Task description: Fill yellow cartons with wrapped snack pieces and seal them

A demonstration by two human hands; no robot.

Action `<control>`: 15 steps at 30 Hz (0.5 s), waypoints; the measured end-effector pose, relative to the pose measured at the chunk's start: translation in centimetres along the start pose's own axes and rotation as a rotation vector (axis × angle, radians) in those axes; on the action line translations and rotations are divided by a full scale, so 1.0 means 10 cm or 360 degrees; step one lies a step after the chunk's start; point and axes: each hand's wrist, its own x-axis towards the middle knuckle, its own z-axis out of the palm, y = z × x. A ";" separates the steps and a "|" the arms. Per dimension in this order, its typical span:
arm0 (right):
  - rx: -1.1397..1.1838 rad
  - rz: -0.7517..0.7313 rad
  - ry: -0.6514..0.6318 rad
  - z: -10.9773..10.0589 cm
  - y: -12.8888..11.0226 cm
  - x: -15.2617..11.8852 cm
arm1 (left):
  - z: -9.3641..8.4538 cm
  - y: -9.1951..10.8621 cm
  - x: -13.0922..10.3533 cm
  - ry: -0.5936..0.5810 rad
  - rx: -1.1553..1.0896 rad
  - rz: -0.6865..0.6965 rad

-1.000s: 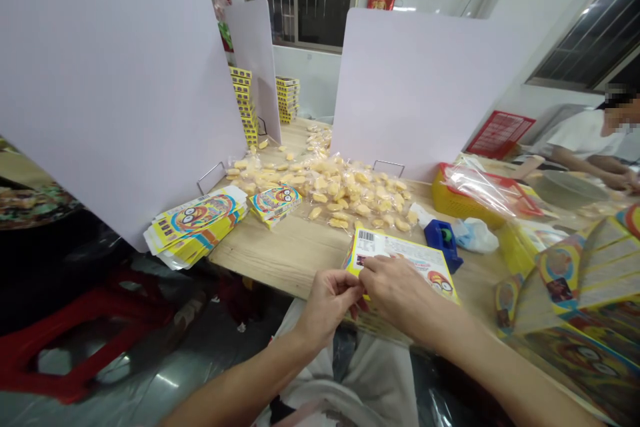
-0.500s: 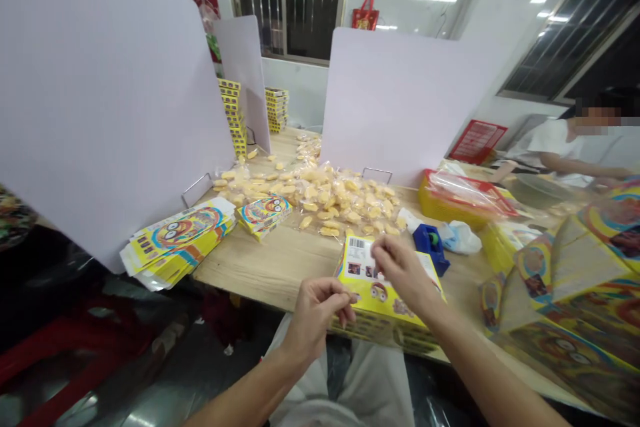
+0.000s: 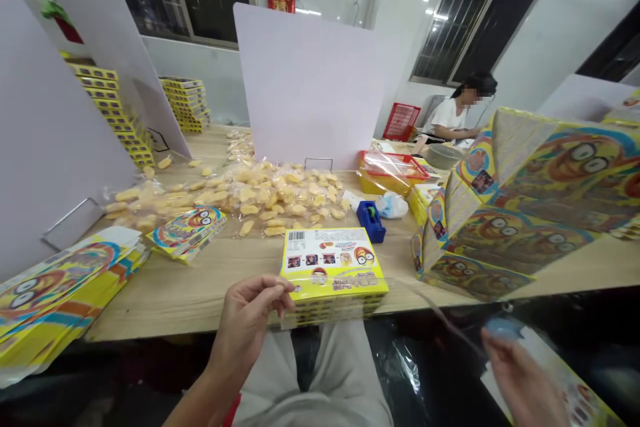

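A yellow-and-white printed box [image 3: 327, 257] lies in front of me at the table edge, atop other boxes of the same print. My left hand [image 3: 257, 317] is closed in a pinch at its near left corner, on the end of a clear tape strip. The clear tape [image 3: 435, 303] runs across the near part of the box and out to the right. Low at the right, my right hand [image 3: 523, 377] is blurred, its fingers closed around a bluish, round tape roll [image 3: 503, 328].
Several wrapped yellow pieces [image 3: 275, 193] cover the table behind the box. A blue tape dispenser [image 3: 371, 221] stands at its far right corner. Printed cartons [image 3: 520, 233] are stacked at right, flat cartons [image 3: 65, 287] at left. A person [image 3: 453, 117] sits farther back.
My view has turned to the right. My right hand has moved from above the box far out to the right, and the tape strip now spans between my hands.
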 end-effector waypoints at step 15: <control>-0.0372 0.0586 -0.1400 1.19 -0.73 -0.54 | -0.03 0.04 0.04 0.0130 0.0088 -0.0070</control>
